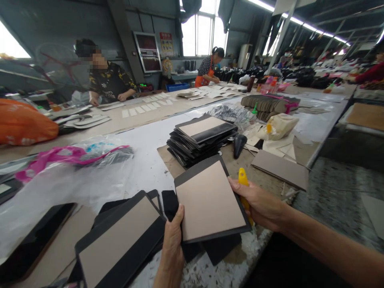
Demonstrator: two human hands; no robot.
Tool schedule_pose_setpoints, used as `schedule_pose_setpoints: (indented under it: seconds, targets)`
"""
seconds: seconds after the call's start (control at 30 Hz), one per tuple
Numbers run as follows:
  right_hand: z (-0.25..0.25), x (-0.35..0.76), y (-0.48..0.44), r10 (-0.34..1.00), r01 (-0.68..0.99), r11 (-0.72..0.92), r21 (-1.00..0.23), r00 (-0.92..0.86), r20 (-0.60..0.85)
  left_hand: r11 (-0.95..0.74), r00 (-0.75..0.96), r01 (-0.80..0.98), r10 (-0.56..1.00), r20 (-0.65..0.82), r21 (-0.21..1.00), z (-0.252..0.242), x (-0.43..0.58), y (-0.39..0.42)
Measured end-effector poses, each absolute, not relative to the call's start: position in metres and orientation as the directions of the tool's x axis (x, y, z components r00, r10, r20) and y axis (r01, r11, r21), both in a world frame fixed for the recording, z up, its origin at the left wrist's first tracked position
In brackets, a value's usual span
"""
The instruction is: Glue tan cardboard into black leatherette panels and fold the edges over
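Note:
Between my hands is a beige board panel (pixel 211 200) with a black border, tilted up toward me. My left hand (pixel 173 240) grips its lower left edge, thumb on the front. At the right edge, my right hand (pixel 259 200) pinches the panel and also holds a slim yellow plastic tool (pixel 243 178); its working end is hidden. Under the panel lie loose black pieces (pixel 223 248). To the left, similar beige and black panels (pixel 120 244) overlap on the table. A stack of such panels (pixel 201 140) stands just beyond.
A dark rounded tool (pixel 239 145), beige boards (pixel 280 168) and a cream container (pixel 282 126) lie to the right. A black phone-like slab (pixel 36 240) and pink-handled plastic bag (pixel 69 158) are left. Two people (pixel 109 80) work across the table; others are farther back.

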State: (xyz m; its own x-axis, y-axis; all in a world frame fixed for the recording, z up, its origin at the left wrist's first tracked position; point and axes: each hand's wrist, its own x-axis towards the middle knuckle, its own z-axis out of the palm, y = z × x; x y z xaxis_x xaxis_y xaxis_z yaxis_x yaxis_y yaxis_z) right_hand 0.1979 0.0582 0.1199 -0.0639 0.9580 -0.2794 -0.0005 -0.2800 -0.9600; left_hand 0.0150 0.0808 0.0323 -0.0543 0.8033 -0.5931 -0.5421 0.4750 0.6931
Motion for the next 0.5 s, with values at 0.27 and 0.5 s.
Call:
schedule_pose_setpoints:
  seconds: [0.27, 0.5]
  targets:
    - [0.129, 0.199, 0.065, 0.934, 0.028, -0.357, -0.934, 0.032, -0.356, 0.428, -0.102, -0.521, 0.828, -0.551, 0.738, 0.035, 0.012, 0.084]
    - [0.121, 0.206, 0.063, 0.943, 0.01, -0.332, -0.943, 0.033, -0.332, 0.391, -0.163, -0.485, 0.839, -0.519, 0.783, 0.029, 0.011, 0.085]
